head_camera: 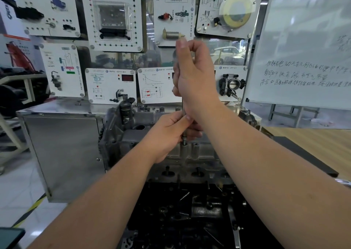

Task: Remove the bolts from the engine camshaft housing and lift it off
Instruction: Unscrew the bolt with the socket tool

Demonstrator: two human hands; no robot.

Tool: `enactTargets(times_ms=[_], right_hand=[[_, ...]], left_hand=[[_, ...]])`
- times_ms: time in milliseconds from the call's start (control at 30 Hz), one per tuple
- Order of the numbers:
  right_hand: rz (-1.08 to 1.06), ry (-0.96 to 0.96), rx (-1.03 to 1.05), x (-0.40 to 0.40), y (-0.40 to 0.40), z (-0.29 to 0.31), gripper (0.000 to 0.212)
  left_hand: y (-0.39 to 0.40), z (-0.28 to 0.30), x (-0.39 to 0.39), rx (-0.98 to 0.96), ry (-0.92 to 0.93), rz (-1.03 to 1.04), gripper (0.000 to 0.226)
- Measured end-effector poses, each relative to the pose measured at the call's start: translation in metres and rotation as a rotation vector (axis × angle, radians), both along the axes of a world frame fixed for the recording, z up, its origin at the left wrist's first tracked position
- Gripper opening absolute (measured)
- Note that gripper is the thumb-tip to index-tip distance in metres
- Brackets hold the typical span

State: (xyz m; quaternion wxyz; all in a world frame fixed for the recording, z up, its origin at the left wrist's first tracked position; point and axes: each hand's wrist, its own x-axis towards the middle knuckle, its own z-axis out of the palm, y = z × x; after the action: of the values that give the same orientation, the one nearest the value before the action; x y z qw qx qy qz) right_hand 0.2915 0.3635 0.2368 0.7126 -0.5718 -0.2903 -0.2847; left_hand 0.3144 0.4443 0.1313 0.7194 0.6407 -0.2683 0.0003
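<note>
Workshop room; pale tiled floor [22,189] at 8 o'clock with a yellow-black tape stripe [30,210]; steel cabinet [62,153] at 9 o'clock; wooden tabletop [319,144] at 3 o'clock; whiteboard [307,45] with handwriting at 2 o'clock. Display wall [117,58] behind, from 10 to 1 o'clock, carries eight white training panels that I can count, four in the upper row, four lower; one throttle body [230,85] on the lower right panel.

One engine [190,210] at 6 o'clock, dark lower block; grey camshaft housing [152,134] on top of it at centre, just below the hands; several bolt bosses stick up on it, exact bolt count unclear.

One long driver tool [183,113] stands upright, tip on a bolt [184,143] at the housing's near edge. Two hands, two bare forearms; right hand [191,73] at 12 o'clock has fingers wrapped round the tool's upper handle, thumb up; left hand [169,134] at centre pinches the lower shaft between thumb and fingers, just above the bolt.
</note>
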Motion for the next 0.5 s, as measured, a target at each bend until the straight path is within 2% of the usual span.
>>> enactTargets(times_ms=[100, 233, 333, 500], right_hand=[[-0.008, 0.007, 0.044, -0.0007, -0.0016, 0.0012, 0.016], [0.105, 0.121, 0.052, -0.0023, -0.0062, 0.0069, 0.027], [0.185, 0.176, 0.090, -0.0011, -0.0072, 0.0038, 0.036], [0.016, 0.013, 0.067, -0.0007, -0.0052, -0.0020, 0.018]], left_hand=[[0.0008, 0.0009, -0.0001, 0.009, 0.005, -0.009, 0.033], [0.0039, -0.0006, 0.0010, -0.031, 0.020, -0.054, 0.052], [0.0037, -0.0022, 0.0025, -0.048, 0.020, -0.050, 0.048], [0.0001, -0.0001, 0.0024, -0.051, 0.041, -0.036, 0.040]])
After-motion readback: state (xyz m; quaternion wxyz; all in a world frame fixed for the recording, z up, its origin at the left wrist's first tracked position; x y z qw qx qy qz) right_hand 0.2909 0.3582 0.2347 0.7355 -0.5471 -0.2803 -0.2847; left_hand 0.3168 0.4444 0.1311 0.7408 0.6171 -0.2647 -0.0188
